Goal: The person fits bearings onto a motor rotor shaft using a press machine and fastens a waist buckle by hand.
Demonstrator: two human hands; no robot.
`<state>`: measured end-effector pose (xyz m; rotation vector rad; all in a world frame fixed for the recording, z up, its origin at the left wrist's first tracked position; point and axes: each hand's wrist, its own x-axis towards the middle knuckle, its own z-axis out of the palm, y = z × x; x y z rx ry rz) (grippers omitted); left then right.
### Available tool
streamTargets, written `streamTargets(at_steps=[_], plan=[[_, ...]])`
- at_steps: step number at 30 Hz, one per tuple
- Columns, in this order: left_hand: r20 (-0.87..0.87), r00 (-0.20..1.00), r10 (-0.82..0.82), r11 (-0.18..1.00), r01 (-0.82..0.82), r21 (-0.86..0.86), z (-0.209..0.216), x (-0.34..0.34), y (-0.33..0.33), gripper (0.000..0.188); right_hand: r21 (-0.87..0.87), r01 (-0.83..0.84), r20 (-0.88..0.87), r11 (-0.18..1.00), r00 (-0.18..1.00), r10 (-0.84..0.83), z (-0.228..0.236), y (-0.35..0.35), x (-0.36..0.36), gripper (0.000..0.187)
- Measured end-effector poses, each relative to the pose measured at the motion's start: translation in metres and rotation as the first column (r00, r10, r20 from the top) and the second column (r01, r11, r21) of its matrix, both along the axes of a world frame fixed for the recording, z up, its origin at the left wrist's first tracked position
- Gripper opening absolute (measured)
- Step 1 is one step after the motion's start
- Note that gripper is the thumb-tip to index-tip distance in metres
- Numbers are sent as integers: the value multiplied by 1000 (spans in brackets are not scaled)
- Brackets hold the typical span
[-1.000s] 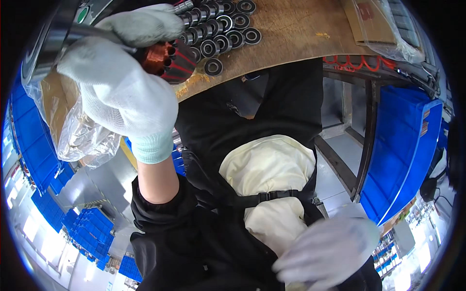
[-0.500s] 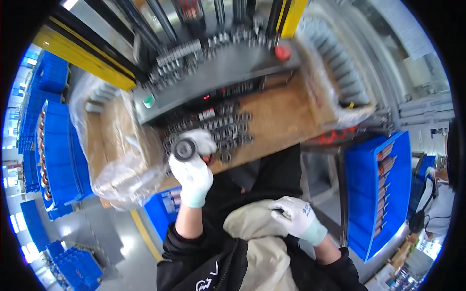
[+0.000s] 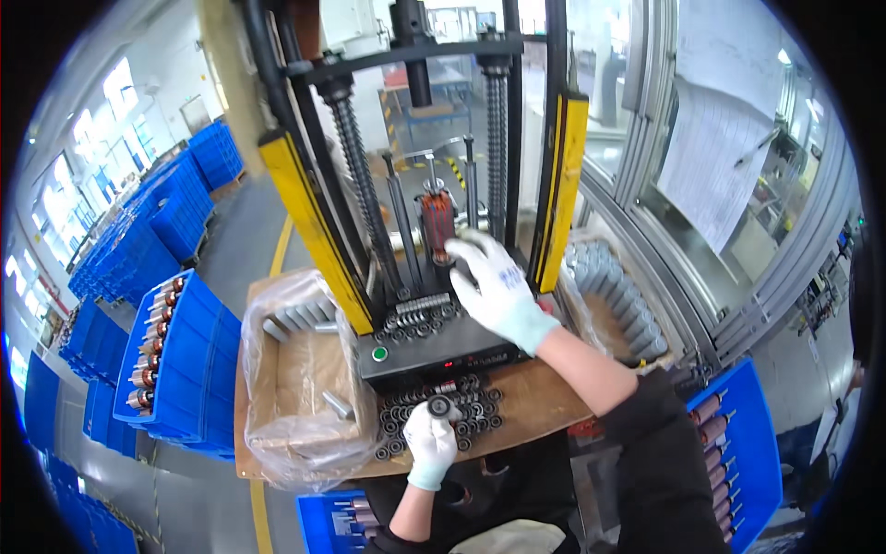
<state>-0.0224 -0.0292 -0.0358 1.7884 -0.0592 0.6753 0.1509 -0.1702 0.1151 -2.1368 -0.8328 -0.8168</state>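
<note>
A black round part with a ring-shaped end [image 3: 440, 407] sits in my gloved left hand [image 3: 430, 450], whose fingers are closed around it. That hand is over the near edge of the board, beside a spread of small metal rings that look like bearings [image 3: 480, 406]. My gloved right hand [image 3: 501, 294] reaches into the press, its fingers curved and apart. Its fingertips are next to the lower end of a motor armature [image 3: 437, 220] with a reddish-brown body, which stands upright in the press. Whether they touch it I cannot tell.
The press has yellow side guards [image 3: 318, 231], dark posts and a green button [image 3: 379, 354]. More rings lie on its base [image 3: 415, 319]. Plastic-lined boxes of metal sleeves stand at left [image 3: 295, 388] and right [image 3: 614, 305]. Blue bins [image 3: 208, 360] with armatures flank the board.
My right hand has gone from near my lap up to the armature in the press. My left hand still holds the black part. The view has tilted up.
</note>
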Motion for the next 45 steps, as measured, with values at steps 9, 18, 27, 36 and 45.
streamTargets(at_steps=[9, 18, 27, 36, 45], plan=[[57, 998, 38, 979, -49, 196, 3, 6, -2, 16, 217, 288, 147, 933, 935, -323, 19, 77, 113, 19], [-32, 999, -20, 999, 19, -31, 3, 15, 6, 55, 294, 114, 112, 949, 982, -152, 63, 65, 85, 15], [-74, 997, -26, 985, 13, -172, 0, 14, 14, 62, -20, 485, 353, 874, 822, -448, 85, -171, -198, 22], [-3, 998, -56, 995, 56, -86, -15, 18, 10, 50, 230, 964, -439, 132, 224, -870, -82, -445, -317, 46], [4, 999, 51, 999, -51, -2, -2, 9, 2, 51, 441, 893, -765, 88, 426, -484, -183, -479, -304, 40]])
